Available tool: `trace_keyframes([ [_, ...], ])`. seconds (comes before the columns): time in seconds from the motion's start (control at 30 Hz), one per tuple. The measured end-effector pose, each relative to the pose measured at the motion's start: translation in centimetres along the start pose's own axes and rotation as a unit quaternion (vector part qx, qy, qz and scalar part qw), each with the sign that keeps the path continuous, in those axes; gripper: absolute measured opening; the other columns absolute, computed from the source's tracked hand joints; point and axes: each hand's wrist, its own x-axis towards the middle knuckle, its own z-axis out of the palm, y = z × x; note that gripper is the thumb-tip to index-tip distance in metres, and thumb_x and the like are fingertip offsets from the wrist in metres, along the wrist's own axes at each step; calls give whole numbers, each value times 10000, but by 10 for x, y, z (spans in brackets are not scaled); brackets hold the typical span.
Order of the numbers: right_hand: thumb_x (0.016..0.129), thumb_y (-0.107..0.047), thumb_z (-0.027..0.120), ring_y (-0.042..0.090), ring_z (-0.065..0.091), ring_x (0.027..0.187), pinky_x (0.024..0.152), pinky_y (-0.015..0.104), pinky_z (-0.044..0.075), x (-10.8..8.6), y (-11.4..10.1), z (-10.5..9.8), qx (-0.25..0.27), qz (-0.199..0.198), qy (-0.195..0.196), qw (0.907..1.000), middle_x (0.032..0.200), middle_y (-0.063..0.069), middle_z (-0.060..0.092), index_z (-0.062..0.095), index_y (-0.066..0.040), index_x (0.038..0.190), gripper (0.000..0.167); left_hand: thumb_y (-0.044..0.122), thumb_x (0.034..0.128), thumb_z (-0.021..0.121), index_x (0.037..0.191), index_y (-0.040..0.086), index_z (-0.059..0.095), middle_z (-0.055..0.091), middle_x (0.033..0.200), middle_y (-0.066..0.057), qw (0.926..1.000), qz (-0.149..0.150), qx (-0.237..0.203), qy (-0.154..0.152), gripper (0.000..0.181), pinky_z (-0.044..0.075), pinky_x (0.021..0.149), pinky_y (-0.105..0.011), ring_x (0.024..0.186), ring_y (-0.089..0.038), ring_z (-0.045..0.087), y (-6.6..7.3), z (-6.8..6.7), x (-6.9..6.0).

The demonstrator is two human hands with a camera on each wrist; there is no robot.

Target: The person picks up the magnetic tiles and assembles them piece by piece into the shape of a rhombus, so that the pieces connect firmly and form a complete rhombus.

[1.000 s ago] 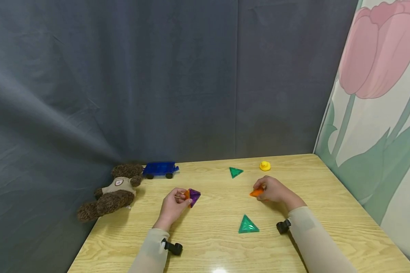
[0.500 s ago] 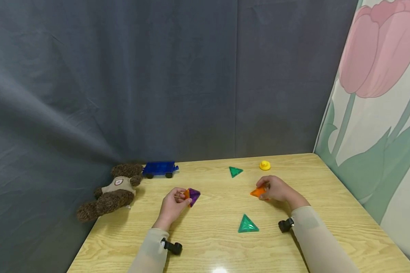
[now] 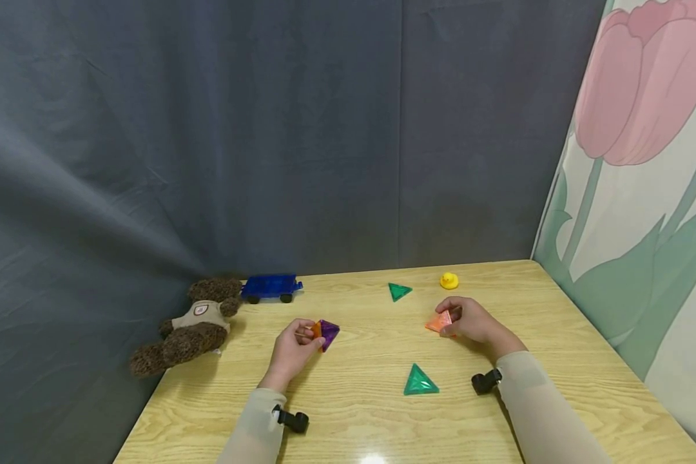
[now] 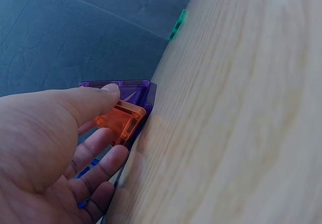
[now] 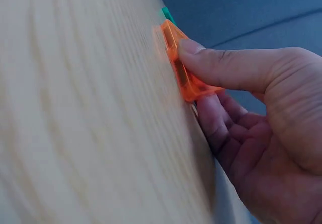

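My left hand (image 3: 292,354) pinches a cluster of translucent triangular tiles just above the table's left part, a purple tile (image 3: 329,332) facing right and an orange tile (image 3: 317,330) beside it. In the left wrist view, the thumb presses on the purple tile (image 4: 131,92) while the orange tile (image 4: 121,121) lies against it. My right hand (image 3: 472,321) pinches another orange triangular tile (image 3: 439,321) between thumb and fingers. The right wrist view shows this orange tile (image 5: 180,65) low over the wood, the thumb on its near side.
A green triangle (image 3: 421,381) lies between the hands, nearer the front. Farther back are a smaller-looking green triangle (image 3: 399,291) and a yellow duck (image 3: 449,281). At the left back stand a blue wheeled cart (image 3: 270,287) and a brown teddy bear (image 3: 200,327) by the curtain.
My right hand has shifted slightly right, and its orange tile has turned, showing a paler, shinier face. The left hand holds its tiles almost unmoved.
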Motion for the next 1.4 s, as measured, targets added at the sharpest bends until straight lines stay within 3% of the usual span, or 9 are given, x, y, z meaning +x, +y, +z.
trace_keyframes([
  [0.13, 850, 31, 838, 280, 541, 928, 735, 277, 531, 1, 9, -1, 274, -140, 36, 9995, 1044, 128, 589, 652, -10, 1329, 515, 203, 913, 847, 1230, 132, 687, 667, 1005, -26, 10000, 4, -91, 32, 362, 573, 776, -350, 867, -174, 646, 2, -1, 1],
  [0.33, 904, 1, 800, 279, 520, 935, 738, 255, 513, 0, 14, -2, 587, -181, 48, 9981, 1074, 157, 558, 646, 22, 1329, 452, 208, 906, 855, 1259, 114, 683, 667, 1064, -46, 9995, 195, -77, 239, 403, 567, 796, -367, 911, -187, 632, 7, -1, 1],
  [0.5, 935, -81, 792, 243, 578, 950, 757, 248, 549, -2, 18, -4, 802, -70, 173, 9966, 1101, 165, 620, 661, 43, 1254, 367, 219, 910, 853, 1256, 102, 688, 655, 1091, -60, 9971, 546, 168, 500, 401, 549, 770, -329, 916, -221, 624, 24, -1, -3],
  [0.63, 940, -132, 800, 210, 602, 937, 751, 254, 556, -5, 17, -5, 940, -128, 307, 9950, 1085, 140, 644, 660, 52, 1196, 344, 228, 921, 843, 1212, 165, 701, 651, 1078, -76, 9944, 906, 275, 465, 330, 565, 728, -349, 908, -274, 635, 45, 3, -11],
  [0.8, 964, -125, 769, 212, 605, 800, 664, 286, 527, -8, 17, -6, 1220, -374, 360, 9912, 971, 114, 668, 671, 50, 1152, 274, 240, 917, 847, 1165, 228, 697, 644, 1047, -37, 9872, 1507, 510, 108, 290, 580, 756, -386, 872, -259, 630, 59, 15, -19],
  [0.9, 977, -115, 749, 227, 599, 721, 611, 298, 505, -8, 18, -7, 1386, -506, 382, 9883, 892, 103, 683, 685, 51, 1131, 235, 266, 931, 833, 1194, 245, 686, 642, 1082, -17, 9843, 1651, 555, -279, 302, 575, 791, -395, 903, -241, 623, 66, 23, -24],
  [1.03, 994, -122, 732, 198, 597, 719, 621, 291, 519, -9, 18, -8, 1469, -587, 429, 9865, 892, 79, 697, 692, 65, 1142, 241, 297, 948, 813, 1249, 272, 675, 644, 1158, 4, 9804, 1632, 639, -898, 332, 581, 823, -376, 988, -181, 625, 78, 35, -32],
  [1.2, 1013, -123, 703, 135, 622, 772, 670, 279, 546, -9, 20, -9, 1452, -606, 508, 9862, 958, 66, 719, 682, 88, 1168, 263, 316, 948, 812, 1303, 256, 677, 641, 1236, 22, 9683, 1716, 860, -1598, 384, 578, 853, -338, 1074, -126, 616, 90, 52, -41],
  [1.4, 1007, -133, 714, 114, 652, 836, 692, 262, 545, -9, 21, -9, 1602, -585, 536, 9839, 1004, 41, 733, 673, 101, 1163, 284, 319, 945, 812, 1348, 247, 678, 621, 1288, 66, 9574, 1572, 1020, -2196, 431, 555, 912, -337, 1141, -103, 603, 100, 71, -48],
])
